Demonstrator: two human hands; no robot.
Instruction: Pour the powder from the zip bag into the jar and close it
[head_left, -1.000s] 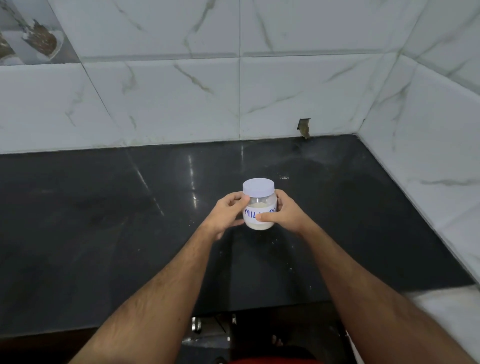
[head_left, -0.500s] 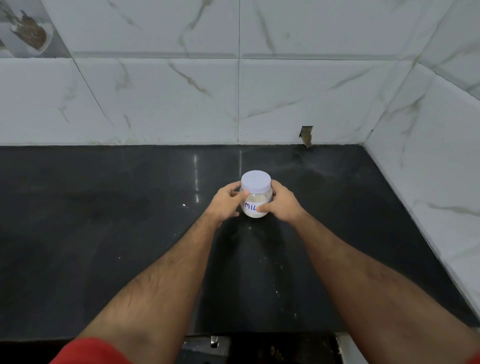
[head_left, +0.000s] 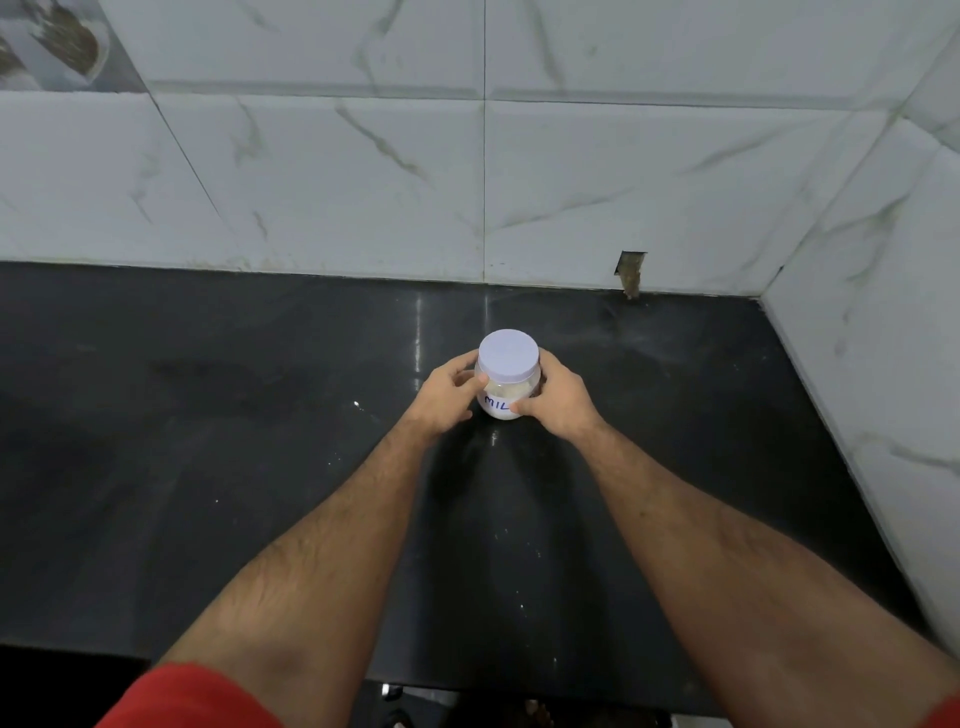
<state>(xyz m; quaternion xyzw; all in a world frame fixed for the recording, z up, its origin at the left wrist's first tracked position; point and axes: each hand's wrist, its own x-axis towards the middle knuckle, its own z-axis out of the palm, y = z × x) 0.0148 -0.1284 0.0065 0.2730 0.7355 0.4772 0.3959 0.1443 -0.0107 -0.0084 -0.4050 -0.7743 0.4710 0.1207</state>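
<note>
Marble-look wall tiles (head_left: 322, 171) are wrapping round the corner behind my black bench (head_left: 182, 467). My 2 hands, left (head_left: 448, 394) and right (head_left: 558, 399), are gripping the jar (head_left: 503, 400) from either side, mid-bench. It's sitting there with powder inside and its white lid (head_left: 508, 356) on.

Dim, even light; faint glare streaks on the black counter (head_left: 208, 415); wide-angle edge bending.

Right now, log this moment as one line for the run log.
jar: lid on, powder inside | left hand: gripping jar | right hand: gripping jar | countertop: jar resting | zip bag: not visible
</note>
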